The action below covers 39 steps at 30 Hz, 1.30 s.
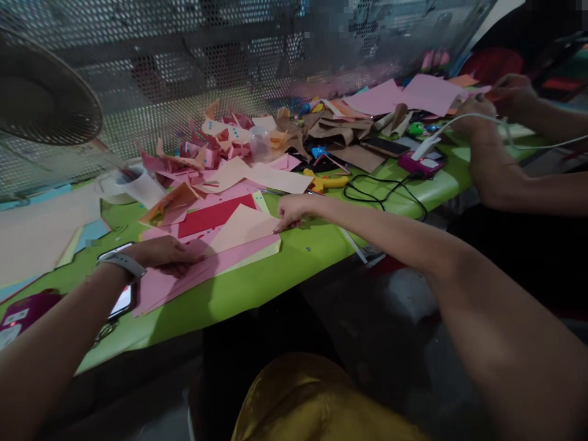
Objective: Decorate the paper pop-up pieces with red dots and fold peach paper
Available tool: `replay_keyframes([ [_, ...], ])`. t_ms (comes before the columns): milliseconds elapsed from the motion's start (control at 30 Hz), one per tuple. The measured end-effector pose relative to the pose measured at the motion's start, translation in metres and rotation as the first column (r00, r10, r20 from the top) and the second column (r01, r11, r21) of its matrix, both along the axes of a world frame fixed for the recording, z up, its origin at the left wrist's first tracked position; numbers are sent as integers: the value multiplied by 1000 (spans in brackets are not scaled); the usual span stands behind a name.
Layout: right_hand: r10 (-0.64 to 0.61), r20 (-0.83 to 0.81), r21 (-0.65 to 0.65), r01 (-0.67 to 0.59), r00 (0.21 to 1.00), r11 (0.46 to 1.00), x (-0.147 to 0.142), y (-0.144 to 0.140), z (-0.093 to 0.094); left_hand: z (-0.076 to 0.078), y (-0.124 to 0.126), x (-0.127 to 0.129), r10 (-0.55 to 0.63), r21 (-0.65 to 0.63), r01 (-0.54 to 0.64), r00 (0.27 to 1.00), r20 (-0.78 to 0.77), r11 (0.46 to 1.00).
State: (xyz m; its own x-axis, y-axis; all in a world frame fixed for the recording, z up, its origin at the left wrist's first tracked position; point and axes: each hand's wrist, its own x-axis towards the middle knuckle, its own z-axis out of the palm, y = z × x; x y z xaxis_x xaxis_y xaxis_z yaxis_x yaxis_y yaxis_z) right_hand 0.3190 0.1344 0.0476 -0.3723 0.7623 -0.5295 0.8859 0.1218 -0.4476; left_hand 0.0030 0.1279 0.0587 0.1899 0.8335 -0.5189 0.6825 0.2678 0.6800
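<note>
A peach sheet of paper [245, 228] lies over a pile of pink paper [160, 288] on the green tabletop. My right hand [294, 210] is closed in a pinch at the peach sheet's right corner. On the pink paper rests my left hand [172, 252], its fingers stretched toward the peach sheet's left end; their undersides are hidden. A red sheet [215, 215] lies just behind the peach one. Partly beneath my left wrist is a lit phone [123, 301].
Folded pink and orange paper pieces [215, 147] crowd the back, beside plastic cups [140, 184]. A yellow tool [328, 182], black cable [367, 195] and purple power strip [422, 164] lie rightward. Another person's hands [509, 95] work at far right. A fan [46, 92] stands left.
</note>
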Motion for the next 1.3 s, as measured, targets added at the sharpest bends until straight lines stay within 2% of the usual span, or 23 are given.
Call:
replay_keyframes([
  [167, -94, 61, -47, 96, 994, 994, 32, -1, 1, -10, 9, -13, -72, -148, 49, 985, -157, 988],
  [267, -90, 88, -65, 96, 992, 993, 50, -3, 5, -17, 18, -25, -160, -267, 91, 956, -246, 959],
  [367, -76, 152, -14, 79, 985, 997, 60, -5, 15, -19, 23, -30, -177, -303, 96, 950, -255, 948],
  [433, -79, 131, 94, 67, 988, 993, 56, -8, 22, -18, 22, -29, -172, -291, 100, 957, -234, 951],
  [500, -58, 44, 281, 43, 997, 959, 42, -13, 25, -13, 20, -26, -175, -262, 117, 962, -210, 958],
  [567, 7, -34, 442, 9, 999, 897, 23, -19, 19, -5, 17, -23, -176, -227, 129, 963, -202, 965],
  [633, 88, -51, 445, -56, 995, 894, 5, -23, 8, 7, 14, -19, -165, -188, 129, 967, -192, 974],
  [700, 131, -75, 383, -93, 989, 919, -6, -24, -5, 21, 9, -14, -152, -133, 131, 975, -165, 983],
  [767, 147, -161, 316, -90, 976, 945, -9, -21, -13, 32, 2, -7, -176, -104, 169, 982, -62, 980],
  [867, 65, -416, 290, 65, 907, 955, -6, -16, -12, 36, -9, 9, -221, -79, 224, 974, 46, 971],
  [967, -8, -634, 278, 238, 773, 931, -11, -15, -4, 23, -13, 30, -116, -31, 124, 975, 192, 992],
  [1000, -9, -672, 280, 266, 741, 922, -15, -16, -1, 17, -11, 37, -32, 2, 32, 958, 287, 999],
  [1033, -4, -692, 290, 283, 721, 914, -21, -17, 0, 10, -8, 44, 31, 29, -47, 910, 412, 999],
  [1100, 34, -698, 327, 277, 715, 904, -33, -18, 1, -3, 0, 54, 117, 25, -173, 759, 641, 985],
  [1167, 88, -680, 385, 252, 728, 888, -42, -18, 0, -13, 9, 59, 188, 6, -302, 609, 770, 953],
  [1200, 119, -670, 434, 257, 733, 863, -44, -16, -1, -16, 13, 59, 214, -6, -350, 558, 802, 937],
  [1233, 160, -653, 510, 274, 740, 815, -44, -15, -2, -18, 16, 58, 231, -16, -382, 523, 820, 924],
  [1300, 278, -551, 713, 271, 787, 646, -41, -11, -5, -20, 20, 53, 249, -29, -406, 502, 828, 913],
])
